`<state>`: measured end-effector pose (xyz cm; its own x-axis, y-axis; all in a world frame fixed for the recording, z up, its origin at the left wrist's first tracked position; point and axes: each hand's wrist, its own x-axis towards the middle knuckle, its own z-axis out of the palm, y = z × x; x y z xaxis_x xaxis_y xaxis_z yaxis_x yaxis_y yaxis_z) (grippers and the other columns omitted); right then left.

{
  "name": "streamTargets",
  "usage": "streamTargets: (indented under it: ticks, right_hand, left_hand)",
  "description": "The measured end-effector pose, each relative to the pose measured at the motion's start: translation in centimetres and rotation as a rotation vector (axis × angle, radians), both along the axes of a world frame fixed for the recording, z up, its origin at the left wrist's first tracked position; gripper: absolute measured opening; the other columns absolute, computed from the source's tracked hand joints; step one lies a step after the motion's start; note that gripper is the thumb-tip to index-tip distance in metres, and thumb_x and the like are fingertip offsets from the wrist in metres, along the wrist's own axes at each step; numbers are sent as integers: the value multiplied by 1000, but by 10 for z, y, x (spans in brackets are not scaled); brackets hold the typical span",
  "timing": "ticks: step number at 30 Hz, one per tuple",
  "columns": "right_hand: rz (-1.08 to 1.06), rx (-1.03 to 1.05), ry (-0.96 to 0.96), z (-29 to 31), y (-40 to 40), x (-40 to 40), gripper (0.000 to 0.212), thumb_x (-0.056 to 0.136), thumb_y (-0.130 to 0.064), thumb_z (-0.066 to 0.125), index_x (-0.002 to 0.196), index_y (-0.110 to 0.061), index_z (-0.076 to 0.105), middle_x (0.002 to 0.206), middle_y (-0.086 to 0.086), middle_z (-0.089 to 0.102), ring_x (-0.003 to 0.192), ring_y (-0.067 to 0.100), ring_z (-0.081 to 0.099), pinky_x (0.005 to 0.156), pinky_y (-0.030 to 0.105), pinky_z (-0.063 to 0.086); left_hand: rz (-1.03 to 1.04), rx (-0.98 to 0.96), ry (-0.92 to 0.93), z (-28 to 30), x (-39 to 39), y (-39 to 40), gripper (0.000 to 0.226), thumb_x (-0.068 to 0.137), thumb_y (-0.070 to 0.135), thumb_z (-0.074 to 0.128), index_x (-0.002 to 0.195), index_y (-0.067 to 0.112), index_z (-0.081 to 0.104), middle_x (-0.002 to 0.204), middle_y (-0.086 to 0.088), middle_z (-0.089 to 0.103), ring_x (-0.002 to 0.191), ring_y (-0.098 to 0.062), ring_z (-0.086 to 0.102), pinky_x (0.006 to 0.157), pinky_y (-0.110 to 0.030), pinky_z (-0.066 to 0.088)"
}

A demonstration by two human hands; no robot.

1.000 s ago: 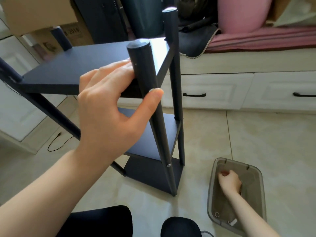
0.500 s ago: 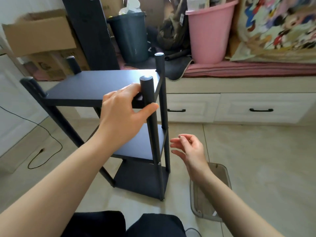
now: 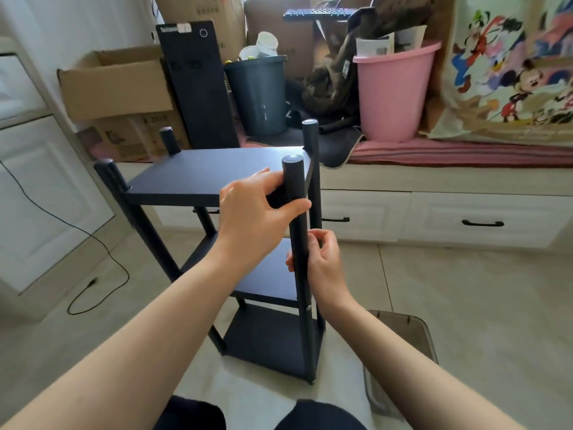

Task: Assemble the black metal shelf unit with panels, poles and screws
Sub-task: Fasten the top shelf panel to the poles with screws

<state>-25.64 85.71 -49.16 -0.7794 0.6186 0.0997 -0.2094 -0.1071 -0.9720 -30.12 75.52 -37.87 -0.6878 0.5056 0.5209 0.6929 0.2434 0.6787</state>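
Shelf unit (image 3: pixel 217 178) stands upright on the floor just in front of us, three black panels between four poles. Our left hand (image 3: pixel 251 218) grips the near-right pole (image 3: pixel 296 218) by the top panel, thumb across the front. Our right hand (image 3: pixel 322 262) sits lower against the same pole, fingertips pinched together; probably on a screw, but we cannot see one.

Risks, as we judge them: a small screw slips from the pinch and rolls off across the tiles; the screw goes in crooked if the pole hole and panel are not lined up; the unit rocks if the left hand eases.

Containers: clear plastic bin (image 3: pixel 403 361) on the floor near right, contents hidden by our arm. Far on the window seat, a pink bucket (image 3: pixel 393 97) with papers, a dark bin (image 3: pixel 259 94) with cups, and an open cardboard box (image 3: pixel 114 85), inside not visible.
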Motion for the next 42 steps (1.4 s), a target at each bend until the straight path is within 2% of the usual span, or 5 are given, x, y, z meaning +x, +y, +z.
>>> streamTargets:
  ticks: [12, 18, 24, 30, 42]
  right_hand:
    - [189, 202, -48, 59, -69, -73, 19, 106, -22, 41, 112, -5, 47, 80, 14, 67, 58, 10, 66, 56, 21, 53]
    - [267, 270, -104, 75, -131, -114, 14, 105, -21, 45, 111, -9, 48, 93, 19, 67, 64, 16, 69, 55, 19, 54]
    - [366, 355, -125, 70, -189, -141, 12, 105, -21, 46, 112, -12, 48, 91, 17, 69, 56, 6, 67, 51, 14, 50]
    - [409, 424, -221, 52, -221, -159, 4, 104, -24, 48, 106, -20, 47, 89, 11, 69, 54, -1, 65, 46, 10, 45]
    - [491, 577, -461, -15, -198, -162, 11, 103, -25, 48, 109, -16, 48, 90, 15, 69, 55, 7, 69, 47, 15, 49]
  left_hand:
    - [134, 407, -195, 24, -73, -101, 33, 78, 17, 85, 94, 40, 69, 86, 33, 71, 91, 11, 68, 75, -2, 48]
    - [278, 542, -286, 16, -105, -178, 33, 81, 21, 82, 113, 22, 75, 99, 18, 76, 98, 3, 70, 81, -9, 53]
    - [380, 680, -372, -4, -119, -250, 19, 85, 15, 78, 102, 23, 75, 99, 11, 78, 102, -7, 72, 94, -21, 52]
    - [442, 774, -569, -36, -126, -296, 13, 82, 10, 79, 90, 20, 75, 87, 9, 78, 91, -7, 73, 77, -13, 53]
    - [365, 580, -944, -147, -130, -322, 45, 61, 22, 82, 105, 16, 74, 97, -3, 78, 102, -24, 70, 93, -36, 48]
